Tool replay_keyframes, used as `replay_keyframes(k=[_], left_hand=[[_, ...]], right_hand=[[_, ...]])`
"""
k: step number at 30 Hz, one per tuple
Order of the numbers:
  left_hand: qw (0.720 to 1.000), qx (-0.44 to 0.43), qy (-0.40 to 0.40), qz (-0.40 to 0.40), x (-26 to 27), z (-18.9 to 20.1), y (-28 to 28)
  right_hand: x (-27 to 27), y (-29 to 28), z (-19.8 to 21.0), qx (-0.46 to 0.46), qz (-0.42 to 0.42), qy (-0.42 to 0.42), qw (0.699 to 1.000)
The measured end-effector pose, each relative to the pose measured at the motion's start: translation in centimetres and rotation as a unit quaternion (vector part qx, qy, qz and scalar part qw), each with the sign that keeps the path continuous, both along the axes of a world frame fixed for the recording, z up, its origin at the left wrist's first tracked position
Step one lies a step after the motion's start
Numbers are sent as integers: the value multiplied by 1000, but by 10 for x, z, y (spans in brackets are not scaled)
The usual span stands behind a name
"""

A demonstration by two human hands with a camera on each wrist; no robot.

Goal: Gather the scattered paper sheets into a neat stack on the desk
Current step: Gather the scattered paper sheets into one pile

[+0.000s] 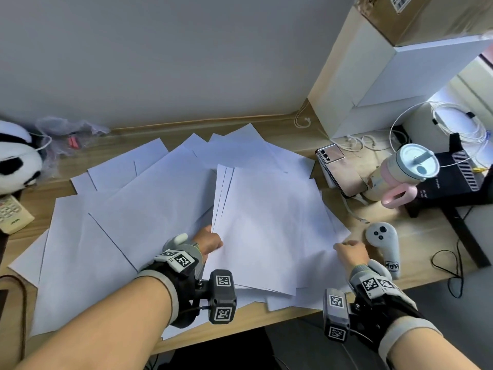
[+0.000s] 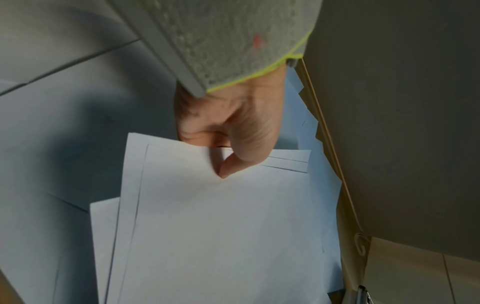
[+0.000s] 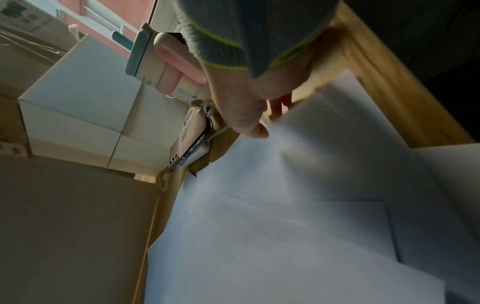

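Several white paper sheets (image 1: 138, 209) lie fanned across the wooden desk (image 1: 416, 252). A loosely squared bundle of sheets (image 1: 272, 231) sits on top at centre right. My left hand (image 1: 209, 243) pinches the bundle's near left edge; in the left wrist view the thumb (image 2: 241, 156) lies on top of the sheets (image 2: 221, 236) and the fingers are hidden beneath. My right hand (image 1: 350, 251) holds the bundle's right edge. In the right wrist view its thumb (image 3: 257, 129) sits on the raised paper (image 3: 298, 205), with its fingers behind that edge.
To the right of the paper are a phone (image 1: 338, 169), a pink-handled tumbler (image 1: 400, 174), a white controller (image 1: 381, 239), a black router (image 1: 448, 180) and cables. White boxes (image 1: 373, 84) stand at the back right. A panda plush (image 1: 16, 158) and a remote (image 1: 10, 212) sit far left.
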State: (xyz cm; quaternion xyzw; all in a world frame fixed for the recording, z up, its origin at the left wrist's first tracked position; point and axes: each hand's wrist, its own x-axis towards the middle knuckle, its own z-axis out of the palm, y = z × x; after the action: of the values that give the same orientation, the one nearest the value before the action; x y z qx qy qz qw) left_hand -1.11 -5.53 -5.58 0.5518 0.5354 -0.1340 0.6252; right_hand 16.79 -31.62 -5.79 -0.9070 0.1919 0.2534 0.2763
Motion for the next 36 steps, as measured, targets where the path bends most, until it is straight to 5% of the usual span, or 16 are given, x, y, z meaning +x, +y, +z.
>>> replay_keyframes(k=[13, 24, 28, 32, 36], left_hand=[[997, 79, 8, 5, 3, 1, 0], [998, 14, 10, -57, 3, 3, -9], [998, -16, 8, -55, 4, 8, -9], [998, -29, 12, -48, 4, 10, -9], [999, -48, 6, -18, 6, 11, -10]], right_hand=[[-16, 16, 1, 45, 45, 105, 992], [-14, 20, -8, 76, -13, -105, 991], [-14, 27, -10, 102, -18, -79, 991], [-17, 31, -4, 40, -78, -140, 986], [-15, 36, 7, 43, -16, -169, 984]])
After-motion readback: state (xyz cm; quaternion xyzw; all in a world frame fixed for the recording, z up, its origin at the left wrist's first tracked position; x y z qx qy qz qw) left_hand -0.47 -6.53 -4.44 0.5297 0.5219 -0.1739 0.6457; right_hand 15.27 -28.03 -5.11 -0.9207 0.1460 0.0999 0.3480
